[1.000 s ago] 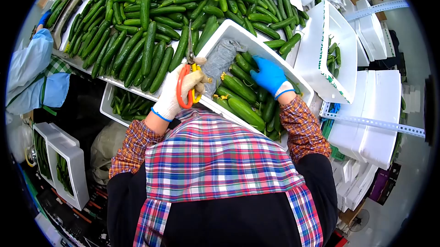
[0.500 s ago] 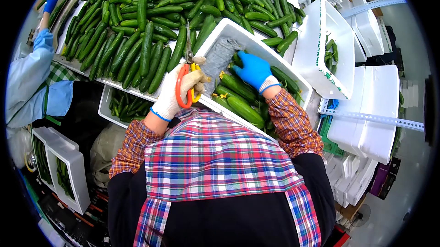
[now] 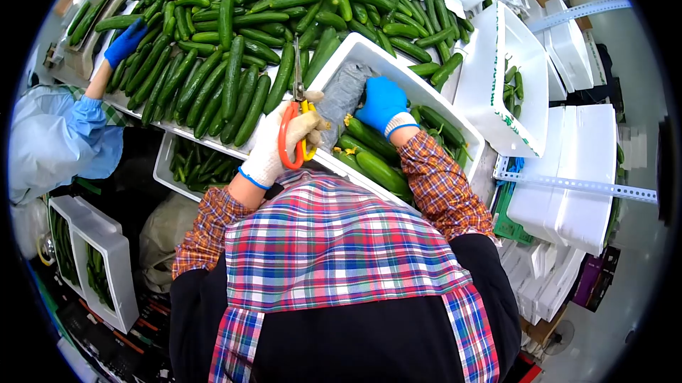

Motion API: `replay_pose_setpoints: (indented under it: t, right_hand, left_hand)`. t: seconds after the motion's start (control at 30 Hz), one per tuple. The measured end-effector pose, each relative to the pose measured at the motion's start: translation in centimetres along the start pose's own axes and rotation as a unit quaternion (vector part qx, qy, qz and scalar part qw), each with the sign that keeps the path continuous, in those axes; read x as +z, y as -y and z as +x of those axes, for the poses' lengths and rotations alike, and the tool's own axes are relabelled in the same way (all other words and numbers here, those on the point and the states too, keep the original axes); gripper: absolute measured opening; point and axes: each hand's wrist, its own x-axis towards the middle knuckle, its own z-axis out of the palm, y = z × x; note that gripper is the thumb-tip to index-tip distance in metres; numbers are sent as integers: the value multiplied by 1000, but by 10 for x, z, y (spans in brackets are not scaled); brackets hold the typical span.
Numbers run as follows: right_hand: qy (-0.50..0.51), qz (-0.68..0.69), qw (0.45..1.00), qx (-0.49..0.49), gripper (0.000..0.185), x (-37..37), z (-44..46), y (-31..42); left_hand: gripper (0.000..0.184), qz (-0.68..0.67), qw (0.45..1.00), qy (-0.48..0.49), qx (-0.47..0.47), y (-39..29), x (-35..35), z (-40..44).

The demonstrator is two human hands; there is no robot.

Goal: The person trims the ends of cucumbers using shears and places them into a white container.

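My left hand (image 3: 280, 140), in a white knit glove, is closed on scissors (image 3: 297, 110) with one orange and one yellow handle, the blades pointing away from me. It rests by the near left edge of a white foam box (image 3: 455, 117). Inside the box, my right hand (image 3: 384, 105), in a blue-coated glove, is curled downward beside a grey wrapped bundle (image 3: 342, 92). Its fingertips are hidden, and what they grip cannot be made out. Cucumbers (image 3: 380, 170), some with yellow blossoms, lie in the box under and beside that hand.
A large heap of cucumbers (image 3: 234, 28) covers the table beyond. At left, a co-worker's blue-gloved hand (image 3: 126, 42) touches the heap. A tilted foam box (image 3: 483, 78) and stacked foam boxes (image 3: 561, 170) stand at right. Another cucumber box (image 3: 167, 163) sits below the table edge.
My right hand has shifted slightly left and turned more downward at the grey bundle. My left hand keeps the scissors nearly still. The co-worker's hand has moved right and down to the heap.
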Motion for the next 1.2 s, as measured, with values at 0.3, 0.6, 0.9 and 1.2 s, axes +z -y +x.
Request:
replay_pose_setpoints:
  t: [0.3,0.6,0.9,1.2]
  right_hand:
    - [0,247,963,-112,64,21,-12,-69]
    - [61,63,988,-127,35,-18,-19,-51]
    - [37,439,896,-46,44,-56,-83,1]
    - [37,435,900,-21,40,-70,-104,21]
  left_hand:
    - [48,-5,1000,-3,5,-1,6,-1]
    - [50,-13,1000,-9,14,-4,8,-1]
    - [69,152,986,3,75,-24,35,-11]
    - [49,432,883,6,186,-39,57,-17]
